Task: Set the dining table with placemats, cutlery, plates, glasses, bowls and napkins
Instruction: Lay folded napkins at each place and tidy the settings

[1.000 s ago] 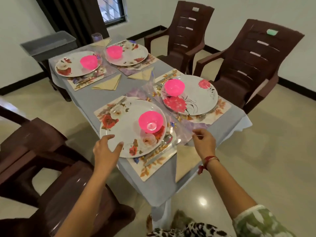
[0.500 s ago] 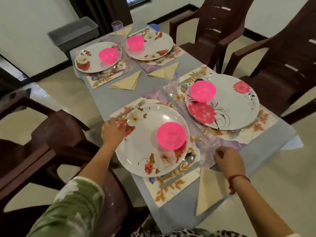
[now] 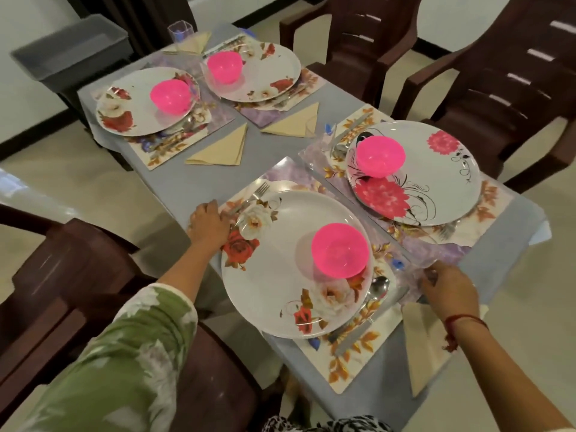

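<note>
SETTING THE TABLE: Both hands work at the nearest place setting. The left hand (image 3: 208, 224) curls over the far-left corner of the placemat (image 3: 352, 360), right beside the fork (image 3: 254, 198). The right hand (image 3: 448, 286) pinches at the placemat's right edge, thumb against fingers. Whether the purple underlay (image 3: 414, 244) or something clear is also in that pinch is too blurred to tell.

The placemat lies between the hands and both touch it. Its long axis runs along the tabletop (image 3: 193, 179) from far left to near right. It carries a plate (image 3: 274, 282) with a pink bowl (image 3: 339, 249), plus a spoon (image 3: 377, 288) and a knife (image 3: 352, 341). Any straightening probably calls for a slow, flat slide, or the bowl may skate.

A folded napkin (image 3: 427, 347) lies just under the right wrist. The neighbouring plate (image 3: 442, 182) sits close by, leaving little room to the right. A glass (image 3: 179, 31) stands at the far end.
</note>
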`<state>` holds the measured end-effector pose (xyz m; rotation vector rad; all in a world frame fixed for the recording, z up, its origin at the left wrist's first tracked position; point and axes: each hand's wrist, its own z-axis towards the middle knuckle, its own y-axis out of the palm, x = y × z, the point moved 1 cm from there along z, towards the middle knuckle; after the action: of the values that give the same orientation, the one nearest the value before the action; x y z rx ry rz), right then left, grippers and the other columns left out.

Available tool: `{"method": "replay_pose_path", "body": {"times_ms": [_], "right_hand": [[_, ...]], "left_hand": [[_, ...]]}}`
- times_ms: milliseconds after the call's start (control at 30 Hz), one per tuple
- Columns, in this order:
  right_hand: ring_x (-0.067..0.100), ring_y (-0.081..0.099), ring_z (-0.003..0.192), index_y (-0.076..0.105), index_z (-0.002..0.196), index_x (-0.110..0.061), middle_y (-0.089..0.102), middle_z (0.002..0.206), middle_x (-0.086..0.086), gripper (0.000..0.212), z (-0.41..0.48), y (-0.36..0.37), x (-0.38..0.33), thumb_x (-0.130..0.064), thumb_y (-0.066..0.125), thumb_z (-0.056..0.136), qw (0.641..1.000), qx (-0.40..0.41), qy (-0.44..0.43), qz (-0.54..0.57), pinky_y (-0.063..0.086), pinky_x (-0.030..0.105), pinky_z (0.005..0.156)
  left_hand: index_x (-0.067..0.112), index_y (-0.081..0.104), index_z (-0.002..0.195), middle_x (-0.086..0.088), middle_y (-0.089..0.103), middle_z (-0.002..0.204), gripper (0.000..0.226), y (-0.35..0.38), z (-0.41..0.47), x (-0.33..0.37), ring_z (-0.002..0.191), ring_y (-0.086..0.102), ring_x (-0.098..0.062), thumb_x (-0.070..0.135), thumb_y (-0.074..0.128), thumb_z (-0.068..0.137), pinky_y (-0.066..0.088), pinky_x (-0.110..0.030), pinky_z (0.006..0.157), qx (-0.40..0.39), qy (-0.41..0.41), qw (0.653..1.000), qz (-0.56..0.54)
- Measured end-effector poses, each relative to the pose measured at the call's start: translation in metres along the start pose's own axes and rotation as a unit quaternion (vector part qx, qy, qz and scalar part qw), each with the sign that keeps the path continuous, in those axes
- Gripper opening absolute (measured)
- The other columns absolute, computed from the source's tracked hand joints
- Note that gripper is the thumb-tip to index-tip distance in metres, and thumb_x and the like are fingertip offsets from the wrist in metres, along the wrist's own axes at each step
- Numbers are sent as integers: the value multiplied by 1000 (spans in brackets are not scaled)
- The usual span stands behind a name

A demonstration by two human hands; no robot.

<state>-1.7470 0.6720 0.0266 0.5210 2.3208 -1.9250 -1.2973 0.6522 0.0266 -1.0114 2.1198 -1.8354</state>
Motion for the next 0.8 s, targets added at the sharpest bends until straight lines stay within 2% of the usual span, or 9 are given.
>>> {"method": "replay_pose_path", "body": {"times_ms": [100,267,367,433,567,700,800], "right_hand": [[40,60,90,66,101,-2,63,101,25,22,-4,0,-5,-17,62,85,999,-2,44,-6,48,40,76],[37,59,87,65,91,1,65,95,22,18,-9,-5,-19,-16,61,85,998,-25,64,9,46,36,72],[34,60,96,65,107,-1,65,105,19,26,-11,-10,-20,-14,63,85,995,-20,89,49,47,35,81],[32,60,98,64,113,-2,64,109,18,30,-11,-10,-19,-14,63,85,994,-24,90,61,47,34,84],[31,61,94,65,108,-2,65,106,17,27,-8,-12,-18,-14,66,83,992,-16,100,74,47,35,83],[19,56,71,65,91,-5,65,88,13,9,-4,-13,-18,-12,67,85,989,-13,109,96,46,32,77],[25,59,81,68,93,-5,66,88,10,13,1,-11,-14,-12,69,83,988,-6,114,108,49,36,83]], "left_hand": [[11,46,133,-20,42,134,38,-2,6,-6,122,40,-40,25,43,98,38,-48,99,12,8,999,34],[10,49,131,-22,46,128,37,3,20,-16,115,48,-40,16,49,95,41,-45,96,12,7,999,-45],[15,54,127,-20,54,124,33,3,25,-19,115,49,-40,20,51,94,42,-45,94,19,-9,999,-32],[18,54,127,-19,47,127,34,2,23,-20,118,44,-40,27,54,94,41,-47,97,29,-29,999,2],[7,53,128,-23,46,126,39,2,15,-23,115,48,-43,23,55,93,44,-46,93,11,-9,1000,11],[2,56,124,-23,50,123,39,-6,16,-26,109,54,-41,17,61,88,48,-43,92,-9,-6,999,-31],[5,55,121,-21,49,122,39,-11,19,-26,109,54,-38,21,64,87,49,-42,91,-26,-42,997,-61]]}}
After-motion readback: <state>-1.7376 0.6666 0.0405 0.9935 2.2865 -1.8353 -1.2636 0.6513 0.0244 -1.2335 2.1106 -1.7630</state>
